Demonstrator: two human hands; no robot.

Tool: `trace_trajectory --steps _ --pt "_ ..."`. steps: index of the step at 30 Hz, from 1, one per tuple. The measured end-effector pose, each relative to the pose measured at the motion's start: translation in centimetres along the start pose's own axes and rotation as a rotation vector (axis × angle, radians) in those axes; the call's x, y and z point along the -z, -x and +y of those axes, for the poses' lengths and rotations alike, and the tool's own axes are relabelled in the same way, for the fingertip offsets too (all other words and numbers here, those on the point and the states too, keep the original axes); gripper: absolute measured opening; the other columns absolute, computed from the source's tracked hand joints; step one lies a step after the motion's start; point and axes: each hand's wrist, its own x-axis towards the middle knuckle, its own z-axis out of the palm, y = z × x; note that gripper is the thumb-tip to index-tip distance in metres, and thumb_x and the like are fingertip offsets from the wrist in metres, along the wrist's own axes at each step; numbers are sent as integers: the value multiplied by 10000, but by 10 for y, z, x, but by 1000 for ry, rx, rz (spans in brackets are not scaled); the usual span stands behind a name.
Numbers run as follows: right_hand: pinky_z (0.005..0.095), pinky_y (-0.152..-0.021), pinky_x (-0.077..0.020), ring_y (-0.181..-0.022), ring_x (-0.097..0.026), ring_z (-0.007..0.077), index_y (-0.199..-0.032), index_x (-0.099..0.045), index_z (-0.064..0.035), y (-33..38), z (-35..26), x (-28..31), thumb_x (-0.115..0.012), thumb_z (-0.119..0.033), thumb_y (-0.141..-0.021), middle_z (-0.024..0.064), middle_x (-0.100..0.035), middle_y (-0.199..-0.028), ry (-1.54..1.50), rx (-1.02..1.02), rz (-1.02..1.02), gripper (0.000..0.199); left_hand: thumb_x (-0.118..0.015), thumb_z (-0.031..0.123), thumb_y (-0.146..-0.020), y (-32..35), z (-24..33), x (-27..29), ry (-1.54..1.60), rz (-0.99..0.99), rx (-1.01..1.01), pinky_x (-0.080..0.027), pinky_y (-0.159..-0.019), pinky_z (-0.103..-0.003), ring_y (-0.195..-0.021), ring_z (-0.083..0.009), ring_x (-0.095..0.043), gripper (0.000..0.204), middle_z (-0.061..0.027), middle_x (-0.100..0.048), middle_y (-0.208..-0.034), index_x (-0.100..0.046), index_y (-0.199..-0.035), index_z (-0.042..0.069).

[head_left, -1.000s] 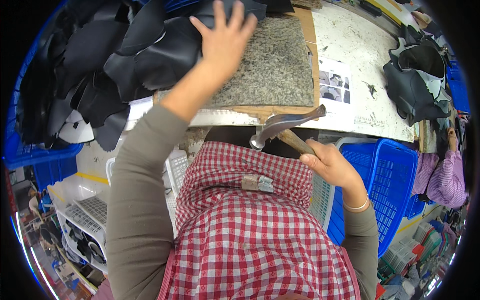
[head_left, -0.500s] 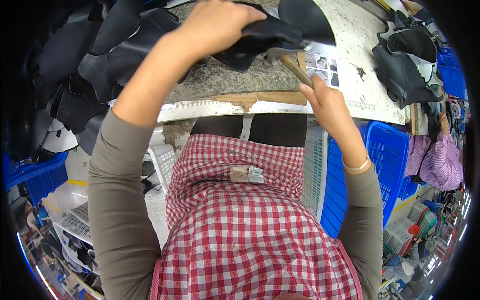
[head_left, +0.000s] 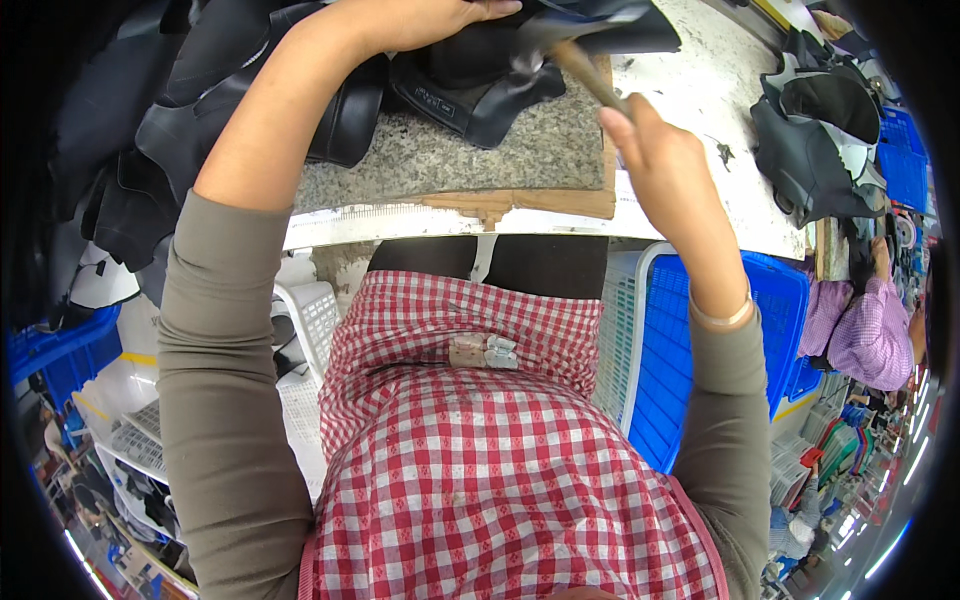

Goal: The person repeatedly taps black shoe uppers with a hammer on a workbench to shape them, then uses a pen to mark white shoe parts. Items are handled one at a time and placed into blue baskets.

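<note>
My left hand [head_left: 425,18], partly cut off by the top edge, is closed on a black leather piece [head_left: 470,55] that looks like a shoe upper. The piece lies over the speckled stone slab [head_left: 440,165], with a curved flap reaching right. My right hand [head_left: 665,170] grips the wooden handle of a hammer [head_left: 585,72]. The hammer's metal head is smeared by motion, over or against the leather to the right of my left fingers; contact cannot be made out. Another black leather part [head_left: 350,125] rests on the slab below my left wrist.
A large heap of black leather pieces [head_left: 190,125] covers the left side. More leather pieces [head_left: 815,150] lie at the white table's [head_left: 730,185] right end. Below stand a blue crate [head_left: 665,350] and a white basket [head_left: 310,320]. A person in a checked purple sleeve [head_left: 875,335] is at far right.
My left hand has moved up and left with the leather, which now shows a different side. The hammer has shifted up, and my right hand now covers the printed sheet.
</note>
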Motion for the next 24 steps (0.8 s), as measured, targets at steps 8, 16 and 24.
trace_trajectory --steps 8,16,24 --pt "478 -549 -536 -609 -676 412 -975 -602 6 -1 -13 11 -529 -408 -1074 188 -637 -610 -57 102 8 432 -587 312 -1004 2 -11 -1 -31 -56 50 -514 -974 -472 -1126 -422 -656 395 -237 -695 -1217 -669 -1322 93" --pt "491 -682 -567 -769 -734 335 -1105 -702 -91 -2 21 -87 -558 -348 -1028 122 -722 -896 -125 286 -97 304 -715 -65 -848 37 -9 -56 -103 509 -10 -396 -1143 -453 -1358 -411 -523 732 -219 -503 -1527 -472 -1524 75" --pt "524 -759 -556 -817 -709 425 -1027 -672 7 56 3 -4 -546 -451 -1036 207 -720 -817 -409 61 -137 476 -621 72 -980 71 1 -82 252 644 441 -617 -630 -322 -1022 -249 -675 492 -178 -580 -1397 -485 -1451 34"
